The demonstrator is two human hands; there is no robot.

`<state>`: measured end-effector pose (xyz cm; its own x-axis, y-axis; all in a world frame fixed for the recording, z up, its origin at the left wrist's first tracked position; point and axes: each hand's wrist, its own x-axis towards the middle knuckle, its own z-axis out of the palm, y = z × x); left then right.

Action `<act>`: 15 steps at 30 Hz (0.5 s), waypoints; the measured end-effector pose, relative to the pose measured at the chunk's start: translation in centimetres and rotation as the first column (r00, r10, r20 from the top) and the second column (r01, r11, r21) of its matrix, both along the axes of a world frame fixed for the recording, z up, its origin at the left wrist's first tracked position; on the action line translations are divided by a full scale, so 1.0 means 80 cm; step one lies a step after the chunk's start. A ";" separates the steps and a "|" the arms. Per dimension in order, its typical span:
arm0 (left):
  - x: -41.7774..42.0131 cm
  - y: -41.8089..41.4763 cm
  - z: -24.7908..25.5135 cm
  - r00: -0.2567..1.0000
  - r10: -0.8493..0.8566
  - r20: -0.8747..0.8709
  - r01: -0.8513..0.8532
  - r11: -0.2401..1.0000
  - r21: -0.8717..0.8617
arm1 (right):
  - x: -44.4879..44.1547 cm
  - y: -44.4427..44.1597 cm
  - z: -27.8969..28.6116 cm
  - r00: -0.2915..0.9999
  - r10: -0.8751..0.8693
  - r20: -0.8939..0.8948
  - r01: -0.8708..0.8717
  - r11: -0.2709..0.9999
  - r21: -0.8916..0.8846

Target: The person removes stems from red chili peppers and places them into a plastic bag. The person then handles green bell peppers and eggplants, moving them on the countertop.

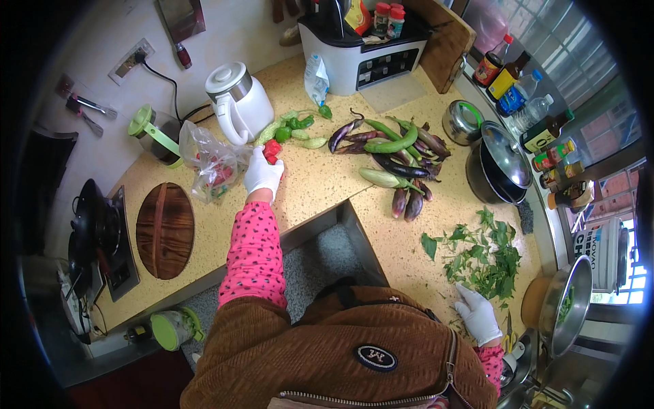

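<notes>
My left hand (262, 175), in a white glove, reaches onto the speckled yellow countertop. Its fingers are around or against red peppers (272, 149); the palm hides part of them, so a firm grip cannot be told. Just left of it a clear plastic bag (212, 158) has red pieces inside. Beyond the fingertips lie green peppers (283, 134) and pale bitter melons (270, 132). My right hand (477, 314), also gloved, is low over the counter with fingers apart and nothing visible in it. It is beside the near edge of a spread of loose green leaves (483, 255).
Purple and green eggplants (393, 161) are heaped mid-counter. A white kettle (240, 102), a lidded pitcher (156, 135) and a wooden lid (166, 230) stand left. Right are a black pot (490, 179), bottles (516, 97), yellow-handled scissors (509, 337) and a steel basin (567, 307).
</notes>
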<state>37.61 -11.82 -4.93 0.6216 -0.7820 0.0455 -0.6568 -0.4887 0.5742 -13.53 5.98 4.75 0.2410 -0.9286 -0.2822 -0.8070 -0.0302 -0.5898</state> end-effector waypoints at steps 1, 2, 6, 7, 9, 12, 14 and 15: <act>0.002 0.002 -0.003 0.999 -0.028 -0.017 0.028 1.000 -0.006 | 0.001 0.002 0.004 0.999 0.005 -0.032 -0.005 1.000 -0.003; 0.005 0.004 -0.004 0.996 -0.073 -0.043 0.072 0.997 -0.022 | 0.002 0.003 0.008 0.998 0.009 -0.064 -0.009 1.000 -0.005; 0.015 0.004 -0.004 0.879 -0.276 -0.390 0.178 0.947 -0.269 | -0.003 0.015 0.005 0.997 -0.058 -0.041 0.057 0.998 -0.006; 0.019 0.001 -0.005 0.861 -0.287 -0.421 0.176 0.942 -0.285 | -0.003 0.017 0.005 0.998 -0.046 -0.041 0.046 0.999 -0.010; 0.020 0.000 -0.001 0.799 -0.327 -0.505 0.171 0.928 -0.331 | -0.003 0.020 0.004 0.999 -0.029 -0.042 0.028 0.999 -0.018; 0.018 0.002 0.014 0.684 -0.399 -0.611 0.192 0.906 -0.377 | -0.006 0.026 0.000 0.999 -0.010 -0.054 0.009 0.999 -0.035; 0.025 0.001 0.018 0.648 -0.429 -0.630 0.252 0.900 -0.355 | -0.003 0.027 0.005 0.997 -0.038 -0.061 0.037 0.999 -0.007; 0.029 -0.001 0.017 0.692 -0.349 -0.632 0.190 0.932 -0.308 | -0.002 0.026 0.008 0.997 -0.046 -0.067 0.047 0.999 0.004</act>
